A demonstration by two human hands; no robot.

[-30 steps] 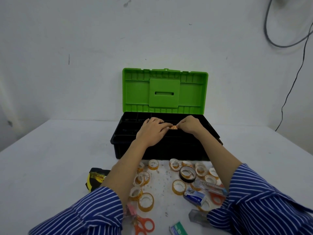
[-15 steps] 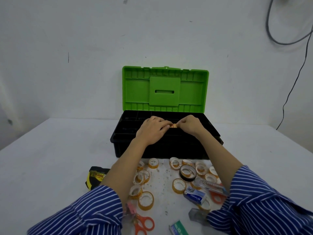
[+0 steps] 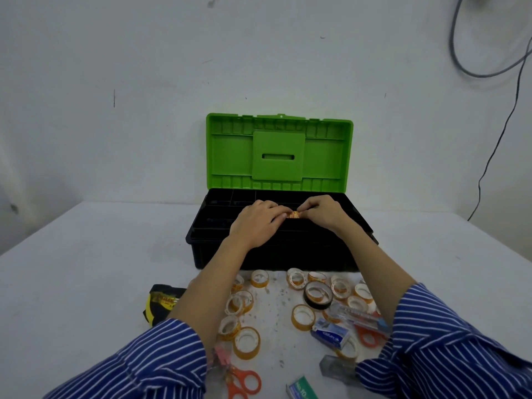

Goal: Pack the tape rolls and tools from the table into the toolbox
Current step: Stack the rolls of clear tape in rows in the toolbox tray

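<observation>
Head cam, the only view here: both hands are up over the open toolbox [image 3: 218,251], which sits toward the far middle of the desk [image 3: 86,269] with its green lid [image 3: 278,151] standing upright. Between them is one small orange tape roll [image 3: 294,215], held above the black tray compartments near the box's middle. The left hand [image 3: 257,223] has its fingers [image 3: 277,216] curled onto the roll's left side, and the right hand [image 3: 322,213] pinches it from the right, so both sets of fingers are clamped on the same roll.

Handling-wise, I'd guess this thing is very light and rigid enough — a cardboard-core ring with slick tape on the outside. Squeezing across the outer rim works fine, and hooking a fingertip through the hole would be even safer against slipping. Not fragile, so dropping it into a compartment shouldn't hurt.

Plenty still left on the near part of the desk: loose tape rolls [image 3: 246,342], a black tape roll [image 3: 318,295], orange scissors [image 3: 243,383], a tape measure [image 3: 162,302] toward the near left and a blue staple box [image 3: 330,335] — the scissors want a grip by the handles, I'd say
</observation>
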